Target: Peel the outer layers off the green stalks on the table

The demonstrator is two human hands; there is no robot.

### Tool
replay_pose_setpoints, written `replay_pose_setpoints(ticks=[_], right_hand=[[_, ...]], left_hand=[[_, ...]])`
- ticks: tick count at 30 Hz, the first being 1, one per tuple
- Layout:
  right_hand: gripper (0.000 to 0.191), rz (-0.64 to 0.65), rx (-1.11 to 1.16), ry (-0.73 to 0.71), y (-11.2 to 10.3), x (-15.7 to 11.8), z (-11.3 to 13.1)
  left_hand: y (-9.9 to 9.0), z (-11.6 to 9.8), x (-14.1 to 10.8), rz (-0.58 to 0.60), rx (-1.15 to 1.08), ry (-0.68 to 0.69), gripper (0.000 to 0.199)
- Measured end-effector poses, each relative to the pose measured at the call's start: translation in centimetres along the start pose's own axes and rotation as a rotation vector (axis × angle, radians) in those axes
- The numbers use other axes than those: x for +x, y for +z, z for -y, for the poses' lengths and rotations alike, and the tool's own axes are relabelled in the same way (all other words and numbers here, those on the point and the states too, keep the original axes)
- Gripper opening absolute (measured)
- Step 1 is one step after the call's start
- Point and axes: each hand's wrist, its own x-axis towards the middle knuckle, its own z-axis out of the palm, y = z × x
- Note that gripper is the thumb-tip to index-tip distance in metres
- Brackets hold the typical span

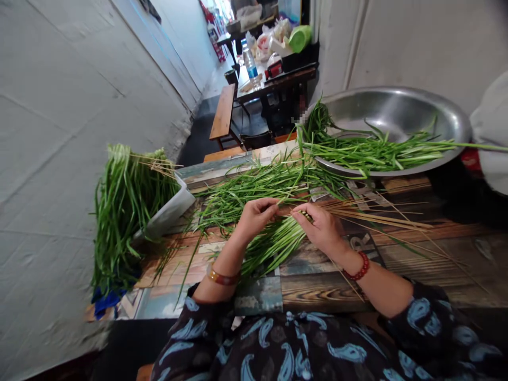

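Observation:
Long green stalks (254, 185) lie loose across the wooden table (329, 288). My left hand (259, 214) is over them, thumb and fingers pinched together near a thin stalk end. Beside it on the right, my right hand (319, 227) is closed round the pale ends of a bundle of green stalks (278, 241), whose leaves fan out down and to the left on the table. Thin wooden sticks (381, 216) lie just right of my right hand, some running under it. Whether a stick is between my fingers is too small to tell.
A large steel basin (448, 119) holding more green stalks stands at the back right. Tied bundles of greens (127, 206) hang over a white container (169, 211) at the left, by the wall. Behind are a bench (223, 114) and another table with a bottle (250, 63) and bags.

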Motion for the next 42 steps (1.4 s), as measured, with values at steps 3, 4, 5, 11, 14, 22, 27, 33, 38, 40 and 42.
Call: replay_pose_setpoints(ticks=[3, 4, 5, 11, 14, 22, 27, 33, 38, 40, 42], right_hand=[[0.018, 0.018, -0.019, -0.047, -0.4, 0.0, 0.5], [0.017, 0.024, -0.026, -0.054, -0.5, 0.1, 0.6], [0.017, 0.030, -0.033, -0.058, -0.6, 0.2, 0.6], [0.017, 0.112, -0.056, 0.001, -1.0, 0.5, 0.8], [0.017, 0.145, -0.056, 0.067, -1.1, 0.5, 0.9], [0.018, 0.165, -0.061, 0.097, -1.0, 0.3, 0.8], [0.016, 0.152, -0.047, 0.079, -1.2, 0.4, 0.9], [0.018, 0.176, -0.070, 0.109, -1.2, 0.4, 0.9], [0.018, 0.183, -0.054, 0.105, -1.0, 0.5, 0.8], [0.018, 0.176, -0.045, 0.097, -1.0, 0.5, 0.7], [0.018, 0.174, -0.044, 0.097, -1.0, 0.5, 0.8]], left_hand=[[1.1, 0.5, -0.4, -0.007, -0.080, -0.062, 0.026], [1.4, 0.6, -0.4, 0.003, -0.094, -0.070, 0.025], [1.6, 0.7, -0.3, 0.016, -0.102, -0.074, 0.024], [2.2, 1.1, -0.2, 0.021, -0.074, -0.067, 0.020], [2.2, 1.4, -0.5, -0.008, -0.090, -0.062, 0.019], [2.1, 1.3, -0.9, -0.033, -0.066, 0.022, 0.015], [2.0, 1.1, -0.9, -0.021, 0.006, 0.077, 0.016], [2.1, 1.4, -1.0, -0.047, -0.103, 0.002, 0.019], [2.3, 1.1, -1.1, -0.081, -0.057, 0.031, 0.015], [2.3, 1.0, -1.1, -0.083, -0.038, 0.038, 0.014], [2.4, 1.1, -1.1, -0.093, -0.031, 0.037, 0.014]])
